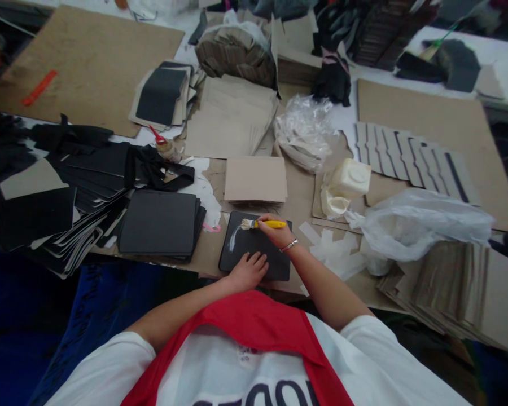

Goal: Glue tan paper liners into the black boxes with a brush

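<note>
A dark rectangular panel [275,262] with rounded corners lies flat at the table's near edge, in front of me. My left hand [248,272] rests on its lower part, palm down with the fingers spread. In my right hand [274,230] is a paintbrush [275,224] with a yellow handle, its pale bristles pointing left over the panel. A curved whitish wet streak [233,238] runs down the panel's left side from the bristles. Just beyond the panel is a stack of beige boards [256,179].
Stacked dark panels [158,223] stand at the left. A white plastic container [350,179] and a clear plastic bag [423,223] are to the right, above piled boards [449,287]. A glue bottle with a red nozzle [167,148] stands farther back.
</note>
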Demonstrator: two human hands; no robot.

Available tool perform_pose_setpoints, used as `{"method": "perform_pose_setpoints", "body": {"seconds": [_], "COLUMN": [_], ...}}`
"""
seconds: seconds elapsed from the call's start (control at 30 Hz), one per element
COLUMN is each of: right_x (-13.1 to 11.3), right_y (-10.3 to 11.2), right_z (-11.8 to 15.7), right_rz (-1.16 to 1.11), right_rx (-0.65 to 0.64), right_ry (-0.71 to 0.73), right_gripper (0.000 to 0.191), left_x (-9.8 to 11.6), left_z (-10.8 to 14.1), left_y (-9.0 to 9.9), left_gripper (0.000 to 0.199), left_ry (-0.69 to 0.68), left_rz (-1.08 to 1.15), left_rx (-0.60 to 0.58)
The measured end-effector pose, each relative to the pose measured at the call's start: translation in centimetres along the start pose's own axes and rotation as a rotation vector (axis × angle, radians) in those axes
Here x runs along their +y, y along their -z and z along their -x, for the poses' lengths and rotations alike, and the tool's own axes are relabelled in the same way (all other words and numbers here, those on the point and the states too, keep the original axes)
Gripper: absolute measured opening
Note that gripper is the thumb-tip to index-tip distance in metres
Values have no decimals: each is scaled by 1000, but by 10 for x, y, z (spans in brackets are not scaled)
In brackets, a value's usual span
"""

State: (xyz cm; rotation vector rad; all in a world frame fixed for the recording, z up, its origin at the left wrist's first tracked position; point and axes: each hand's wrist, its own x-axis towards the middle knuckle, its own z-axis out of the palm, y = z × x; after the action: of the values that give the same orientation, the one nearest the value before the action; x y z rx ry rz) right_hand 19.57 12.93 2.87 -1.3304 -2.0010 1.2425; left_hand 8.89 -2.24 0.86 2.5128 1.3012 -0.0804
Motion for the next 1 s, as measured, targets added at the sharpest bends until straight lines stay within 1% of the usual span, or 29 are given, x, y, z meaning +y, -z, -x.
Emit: {"method": "perform_pose_setpoints", "body": {"seconds": [0.07, 0.17, 0.23, 0.27, 0.33, 0.37, 0.43, 0.5, 0.53, 0.57, 0.63, 0.7, 0.73, 0.8, 0.83, 0.87, 0.9, 1.0], "right_x": [10, 25, 32, 34, 36, 35, 29, 21, 16, 12, 4, -4, -8, -18, -23, -29, -34, -44], "right_y": [20, 53, 67, 71, 73, 72, 72, 76, 81, 88, 101, 110, 111, 102, 94, 83, 71, 37], "right_z": [9, 29, 48, 58, 81, 92, 110, 117, 115, 109, 84, 45, 21, -28, -52, -75, -96, -143], "right_rz": [36, 88, 124, 140, 156, 153, 135, 105, 81, 48, -40, -131, -170, -231, -252, -263, -262, -177], "right_rx": [68, 190, 247, 260, 242, 205, 90, 8, 14, 52, 182, 303, 339, 360, 326, 288, 235, -30], "right_ry": [-80, -205, -240, -247, -263, -273, -295, -298, -302, -309, -310, -282, -252, -189, -161, -138, -119, -64], "right_gripper": [20, 21, 22, 22, 22, 22, 21, 19, 19, 20, 26, 32, 33, 34, 34, 34, 32, 23], "left_x": [-1, -1, -2, -2, -1, -1, 0, -1, -3, -7, -21, -42, -53, -77, -87, -96, -104, -117], "left_z": [0, -2, -3, -4, -4, -4, -4, -5, -7, -11, -23, -42, -55, -81, -93, -105, -115, -133], "left_y": [2, 4, 4, 3, 3, 3, 6, 13, 18, 24, 39, 55, 63, 74, 78, 80, 81, 77], "left_gripper": [40, 40, 41, 41, 41, 41, 40, 40, 40, 40, 37, 33, 32, 36, 40, 46, 52, 63], "left_ry": [-6, -3, -6, -11, -22, -25, -23, -13, -9, -6, -2, 20, 40, 107, 155, 204, 253, 352], "left_rz": [1, 0, -7, -10, -9, -6, 5, 31, 59, 100, 190, 234, 224, 160, 123, 89, 64, 40], "left_rx": [-10, -29, -37, -40, -50, -56, -72, -90, -98, -97, -50, 78, 159, 291, 320, 317, 289, 167]}}
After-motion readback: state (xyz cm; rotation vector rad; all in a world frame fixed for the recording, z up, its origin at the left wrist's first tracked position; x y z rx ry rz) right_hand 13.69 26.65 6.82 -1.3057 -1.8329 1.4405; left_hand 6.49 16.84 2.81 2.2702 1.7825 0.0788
